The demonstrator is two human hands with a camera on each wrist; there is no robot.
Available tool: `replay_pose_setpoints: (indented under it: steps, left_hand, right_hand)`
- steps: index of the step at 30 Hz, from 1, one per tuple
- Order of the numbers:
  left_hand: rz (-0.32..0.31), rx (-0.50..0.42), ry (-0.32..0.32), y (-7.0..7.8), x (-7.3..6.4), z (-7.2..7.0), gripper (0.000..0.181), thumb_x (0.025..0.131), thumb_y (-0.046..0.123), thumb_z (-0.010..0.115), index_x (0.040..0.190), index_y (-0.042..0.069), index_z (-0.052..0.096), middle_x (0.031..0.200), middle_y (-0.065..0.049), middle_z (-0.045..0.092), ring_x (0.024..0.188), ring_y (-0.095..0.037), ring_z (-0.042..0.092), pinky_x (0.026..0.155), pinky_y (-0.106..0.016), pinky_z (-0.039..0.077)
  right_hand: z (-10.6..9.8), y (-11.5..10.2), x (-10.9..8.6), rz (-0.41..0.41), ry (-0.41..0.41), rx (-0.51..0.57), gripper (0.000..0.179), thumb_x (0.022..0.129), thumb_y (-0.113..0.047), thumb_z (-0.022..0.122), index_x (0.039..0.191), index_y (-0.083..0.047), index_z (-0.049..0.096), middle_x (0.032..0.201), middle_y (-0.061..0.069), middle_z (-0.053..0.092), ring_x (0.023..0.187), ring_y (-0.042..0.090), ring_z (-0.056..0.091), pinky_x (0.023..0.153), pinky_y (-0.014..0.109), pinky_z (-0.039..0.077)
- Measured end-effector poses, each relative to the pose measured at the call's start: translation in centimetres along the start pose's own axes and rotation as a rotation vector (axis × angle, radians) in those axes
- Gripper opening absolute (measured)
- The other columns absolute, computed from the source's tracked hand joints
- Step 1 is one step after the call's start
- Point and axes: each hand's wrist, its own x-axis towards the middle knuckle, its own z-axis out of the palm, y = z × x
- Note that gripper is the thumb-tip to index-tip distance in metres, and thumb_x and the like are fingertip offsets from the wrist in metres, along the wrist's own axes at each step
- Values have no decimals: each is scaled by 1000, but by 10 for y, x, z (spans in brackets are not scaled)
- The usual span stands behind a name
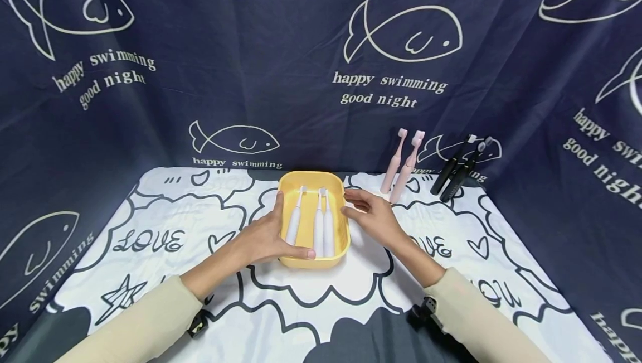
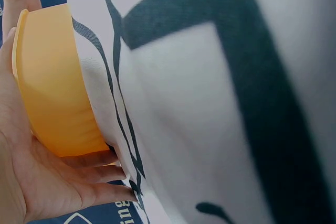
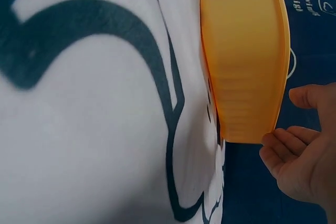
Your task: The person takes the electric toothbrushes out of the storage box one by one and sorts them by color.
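Observation:
A yellow plastic basket point(image 1: 340, 240) lies in the middle of the cloth-covered table, with white electric toothbrushes point(image 1: 319, 226) side by side inside, heads toward the back. My left hand point(image 1: 268, 238) grips its left front corner. The thumb reaches over the front rim and the fingers spread along the left wall; in the left wrist view that hand point(image 2: 50, 174) cups the yellow wall. My right hand point(image 1: 373, 212) is at the right wall, its fingers point(image 3: 283, 145) touching the basket near a corner while the thumb stands off the rim.
Pink electric toothbrushes point(image 1: 404, 170) stand upright at the back right. Black electric toothbrushes point(image 1: 458, 172) lean farther right, near the dark blue curtain point(image 1: 301, 73). A white cloth point(image 1: 165, 274) with black drawings covers the table.

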Motion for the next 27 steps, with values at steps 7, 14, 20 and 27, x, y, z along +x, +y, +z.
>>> replay_pose_setpoints:
  steps: [7,14,20,27]
  left_hand:
    - [-11,-9,-9,1,-1,0,177,63,94,90,181,16,-15,184,-23,34,161,-40,50,126,-61,47]
    - [-4,-7,-6,1,0,1,174,66,91,91,181,15,-15,184,-24,34,160,-41,52,124,-61,49]
    - [5,11,-6,0,-1,0,175,66,95,87,180,13,-16,183,-27,32,159,-44,52,123,-63,49]
    - [15,26,0,1,0,0,175,65,96,87,181,12,-15,182,-26,34,156,-42,56,122,-60,51]
  right_hand:
    - [8,-5,-4,-6,12,-132,60,101,-26,83,155,-5,68,153,16,74,148,36,66,126,55,50]
    - [15,-11,-6,-76,30,-217,66,101,-29,80,161,-6,63,162,17,67,157,34,58,130,56,45]
    - [28,-22,-7,-159,-11,-266,65,103,-27,78,162,-5,61,162,19,66,155,36,60,128,56,47]
    - [43,-35,-6,-172,-135,-300,68,108,-27,71,166,3,51,170,23,57,160,38,54,131,56,43]
